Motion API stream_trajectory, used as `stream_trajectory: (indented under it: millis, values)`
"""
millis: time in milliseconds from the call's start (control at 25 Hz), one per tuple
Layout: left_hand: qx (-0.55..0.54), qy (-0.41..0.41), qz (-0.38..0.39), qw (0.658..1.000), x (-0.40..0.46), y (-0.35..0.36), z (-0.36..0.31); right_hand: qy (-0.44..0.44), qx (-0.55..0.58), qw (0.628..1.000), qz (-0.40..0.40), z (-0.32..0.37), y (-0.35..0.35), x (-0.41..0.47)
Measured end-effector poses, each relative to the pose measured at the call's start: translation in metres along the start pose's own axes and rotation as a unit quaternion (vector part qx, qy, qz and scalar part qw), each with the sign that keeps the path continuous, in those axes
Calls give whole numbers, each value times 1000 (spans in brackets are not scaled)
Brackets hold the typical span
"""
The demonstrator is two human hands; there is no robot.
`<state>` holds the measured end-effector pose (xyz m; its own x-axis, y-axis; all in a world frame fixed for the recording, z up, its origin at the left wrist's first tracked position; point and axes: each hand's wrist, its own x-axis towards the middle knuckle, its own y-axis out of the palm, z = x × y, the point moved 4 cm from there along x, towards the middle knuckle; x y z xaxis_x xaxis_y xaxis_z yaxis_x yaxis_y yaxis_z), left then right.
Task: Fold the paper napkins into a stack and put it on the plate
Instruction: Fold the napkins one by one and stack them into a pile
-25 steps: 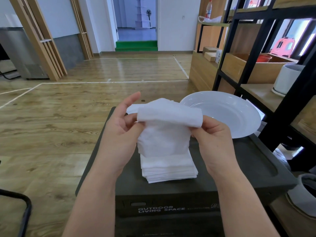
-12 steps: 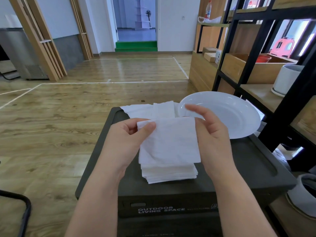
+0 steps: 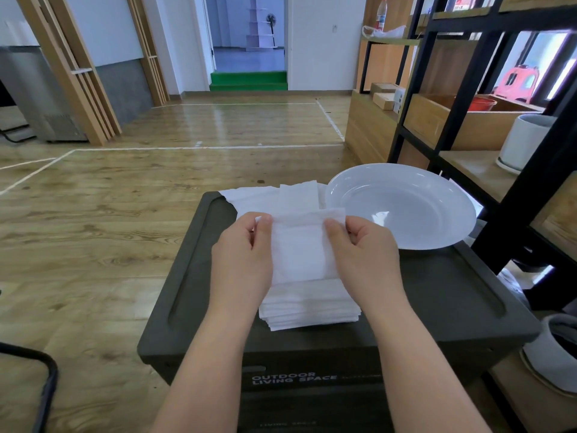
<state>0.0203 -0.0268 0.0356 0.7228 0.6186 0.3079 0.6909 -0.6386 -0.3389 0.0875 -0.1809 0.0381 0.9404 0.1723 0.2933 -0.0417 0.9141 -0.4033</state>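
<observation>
My left hand (image 3: 242, 257) and right hand (image 3: 363, 251) each pinch a side edge of one white napkin (image 3: 298, 245), held between them over the folded stack (image 3: 309, 310) mid-box. Napkin thin, top edge folding over. Unfolded napkins (image 3: 274, 195) at box (image 3: 437, 295) far edge, plate (image 3: 402, 204) at far right corner.

"OUTDOOR LIVING SPACE" on box front (image 3: 312, 382)

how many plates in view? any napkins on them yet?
1. The white plate sits at the far right of the dark box top, beside the unfolded napkins. Nothing lies in it. Both hands hold a napkin over the folded stack.
</observation>
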Motion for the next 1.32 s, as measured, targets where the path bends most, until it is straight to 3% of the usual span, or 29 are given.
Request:
stream_trajectory:
  millis: [120,200,520,760,960,1320]
  values:
    - [142,-47,36,988,1,6,20,33,-132,990,20,-16,4,-1]
    - [180,-90,61,978,1,8,29,60,-187,980,39,-26,6,-1]
    - [247,-164,89,951,-1,5,40,114,-228,966,47,-44,8,0]
    - [371,-123,104,914,-1,-5,26,134,-226,961,82,-46,3,1]
    - [402,-84,130,902,-13,11,13,142,-264,943,141,-47,10,-1]
    - [446,-56,130,884,-26,20,-3,145,-259,945,140,-44,7,-2]
